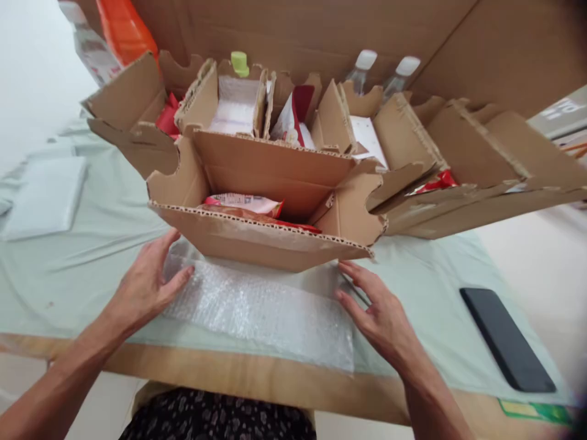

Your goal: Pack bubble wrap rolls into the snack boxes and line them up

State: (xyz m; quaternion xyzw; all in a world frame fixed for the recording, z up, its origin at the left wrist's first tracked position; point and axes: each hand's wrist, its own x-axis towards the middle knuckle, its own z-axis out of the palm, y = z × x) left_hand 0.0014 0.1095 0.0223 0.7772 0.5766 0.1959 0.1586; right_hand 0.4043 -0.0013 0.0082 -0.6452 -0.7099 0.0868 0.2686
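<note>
A sheet of bubble wrap [261,308] lies flat on the pale green cloth [68,269] in front of me. My left hand [147,284] rests open on its left end, fingers spread. My right hand [378,311] lies open at its right end, fingers stretched toward the box. Just beyond the wrap stands an open cardboard box [266,201] with its flaps up; a red and white snack packet [245,205] lies inside it. Neither hand holds anything.
Several more open cardboard boxes [463,159] with packets stand behind and to the right. A black phone [507,339] lies at the right on the cloth. Two clear bottles [362,70] and a green-capped one [239,63] stand at the back. A white padded envelope [43,195] lies far left.
</note>
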